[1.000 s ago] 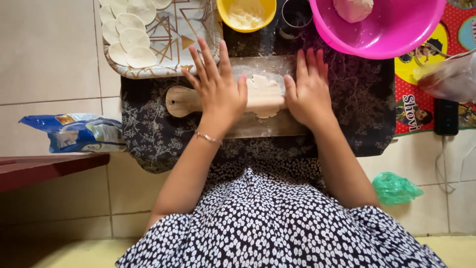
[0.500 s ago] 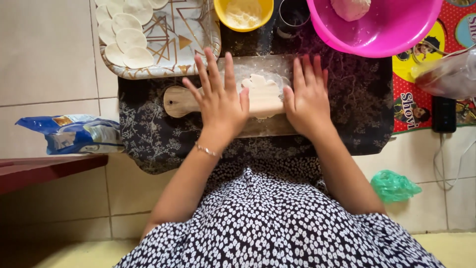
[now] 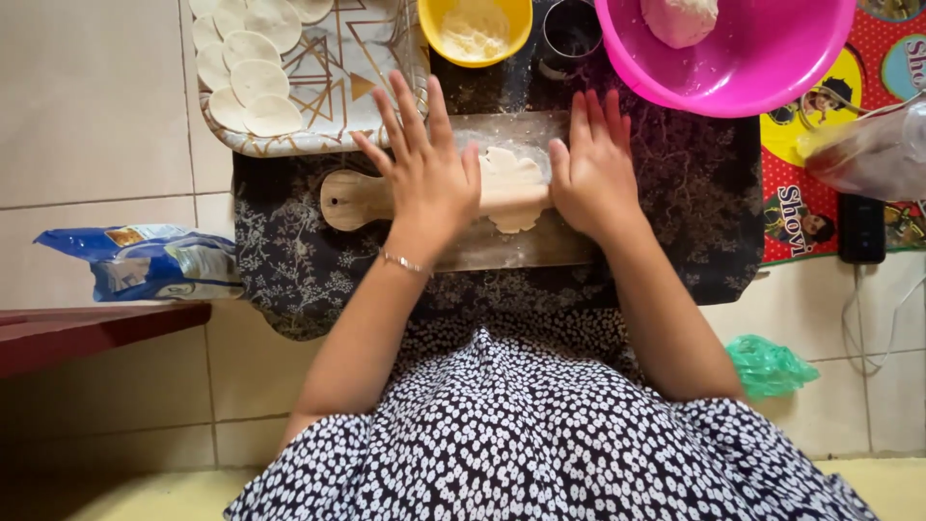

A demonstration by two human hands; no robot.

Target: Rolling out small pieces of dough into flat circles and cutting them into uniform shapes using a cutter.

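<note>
My left hand (image 3: 424, 169) and my right hand (image 3: 593, 164) lie flat, fingers spread, on a wooden rolling pin (image 3: 352, 200) that crosses a wooden board (image 3: 540, 246). Under the pin, between the hands, is a thin flat piece of pale dough (image 3: 511, 174). The board rests on a dark floral cloth (image 3: 289, 260) spread over a tiled floor. Both palms press down on the pin; neither hand curls around it.
A patterned tray (image 3: 338, 106) at upper left holds several round dough discs (image 3: 256, 82). A yellow bowl of flour (image 3: 475, 29), a dark metal cup (image 3: 571, 34) and a pink bowl (image 3: 762, 68) with a dough ball (image 3: 680, 19) stand behind the board. A blue flour bag (image 3: 145, 262) lies left, a green bag (image 3: 767, 367) right.
Both hands and the rolling pin have shifted slightly away from me over the dough; the view has also shifted a little.
</note>
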